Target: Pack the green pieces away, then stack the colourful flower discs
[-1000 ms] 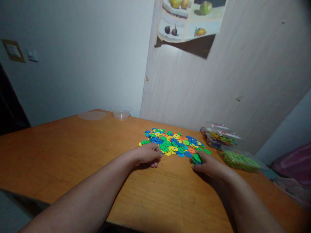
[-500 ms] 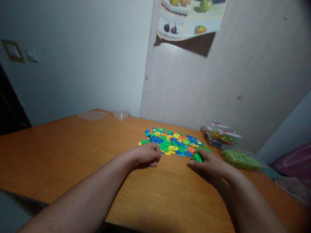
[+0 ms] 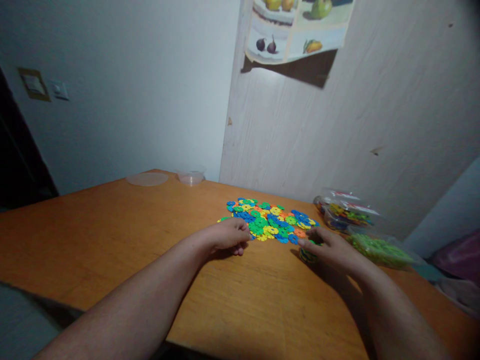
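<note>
A loose pile of notched plastic snowflake discs (image 3: 268,222) in blue, green, yellow and orange lies on the wooden table (image 3: 240,295). My left hand (image 3: 230,236) is at the pile's left front edge with its fingers curled together. Whatever sits between those fingertips is hidden. At the pile's right front corner, my right hand (image 3: 330,247) has its thumb and fingers around a small stack of discs (image 3: 308,256), green on top. The hand covers much of that stack.
Clear plastic boxes (image 3: 345,215) with coloured pieces stand at the right, beside a container of light green pieces (image 3: 380,250). A clear round bowl (image 3: 191,176) and a flat translucent lid (image 3: 147,179) lie at the back left. A fruit poster (image 3: 296,30) hangs on the wall.
My right hand has tilted over the small stack, so its layered side shows now and less of the green top. My left hand stays almost where it was, still curled. The view has shifted slightly.
</note>
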Motion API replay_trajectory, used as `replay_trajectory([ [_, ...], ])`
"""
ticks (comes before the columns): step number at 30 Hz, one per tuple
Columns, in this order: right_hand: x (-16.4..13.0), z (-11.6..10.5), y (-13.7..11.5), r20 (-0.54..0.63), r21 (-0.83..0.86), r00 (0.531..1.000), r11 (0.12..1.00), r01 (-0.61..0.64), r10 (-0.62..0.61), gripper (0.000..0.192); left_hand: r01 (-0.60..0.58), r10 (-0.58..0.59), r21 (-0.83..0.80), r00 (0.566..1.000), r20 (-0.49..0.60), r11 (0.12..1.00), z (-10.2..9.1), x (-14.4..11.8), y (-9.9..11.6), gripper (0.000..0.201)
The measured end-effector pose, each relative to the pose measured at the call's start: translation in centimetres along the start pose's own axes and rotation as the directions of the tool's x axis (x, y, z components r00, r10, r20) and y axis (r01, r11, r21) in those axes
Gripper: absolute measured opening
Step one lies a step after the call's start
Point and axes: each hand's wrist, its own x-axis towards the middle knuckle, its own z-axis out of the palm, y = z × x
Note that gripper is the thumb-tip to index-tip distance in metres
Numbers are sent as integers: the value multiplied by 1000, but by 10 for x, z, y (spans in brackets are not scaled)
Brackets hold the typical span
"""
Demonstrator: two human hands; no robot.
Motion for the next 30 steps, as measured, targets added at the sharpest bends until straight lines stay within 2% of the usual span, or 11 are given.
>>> replay_trajectory([
  [3,2,-4,-13,-222,-14,971,996,90,-91,36,-107,103,-28,988,-111,994,-7,4,0,10],
  [6,-1,2,-36,-347,-47,927,990,131,-139,32,-162,190,119,938,-289,980,-18,11,1,8],
  [9,-5,24,-62,-311,-24,933,983,183,-182,30,-128,255,300,864,-434,945,-28,19,-2,9],
  [11,-5,46,-76,-223,-51,944,970,238,-244,29,-81,276,385,830,-484,919,-33,23,-5,8],
  [15,6,82,-90,-43,-177,963,951,254,-265,41,-2,279,485,820,-500,875,-37,27,-11,8],
  [18,21,97,-89,59,-258,973,938,230,-222,57,36,252,499,830,-497,866,-38,28,-14,9],
  [20,28,102,-86,96,-306,976,927,218,-198,60,61,232,508,839,-492,859,-39,28,-14,9],
  [24,32,104,-84,115,-285,964,921,264,-241,48,54,223,535,870,-440,843,-39,24,-13,5],
  [30,20,100,-88,67,-200,938,916,347,-340,33,26,228,544,891,-394,838,-37,19,-10,4],
])
